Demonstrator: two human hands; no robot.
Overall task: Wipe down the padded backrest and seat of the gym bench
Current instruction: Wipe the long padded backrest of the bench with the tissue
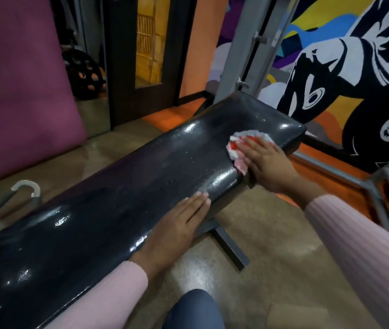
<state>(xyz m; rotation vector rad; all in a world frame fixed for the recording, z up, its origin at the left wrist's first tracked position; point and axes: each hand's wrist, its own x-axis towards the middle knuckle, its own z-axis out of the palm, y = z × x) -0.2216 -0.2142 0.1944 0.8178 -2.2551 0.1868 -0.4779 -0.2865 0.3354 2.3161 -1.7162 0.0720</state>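
Note:
A long black padded gym bench [122, 193] runs from the lower left to the upper right, glossy and wet-looking. Near its far end lies a red and white cloth [238, 148]. My right hand [265, 162] presses flat on that cloth with straight fingers, at the pad's near edge. My left hand [176, 226] rests flat on the pad's near edge, around the middle of the bench, fingers straight and together. Both arms wear pink ribbed sleeves.
The bench's dark metal foot [231, 248] sticks out on the tan floor below my hands. A grey rack frame [383, 193] stands at right before a painted mural wall. A purple mat [20, 91] leans at left, with a weight plate [83, 74] behind it.

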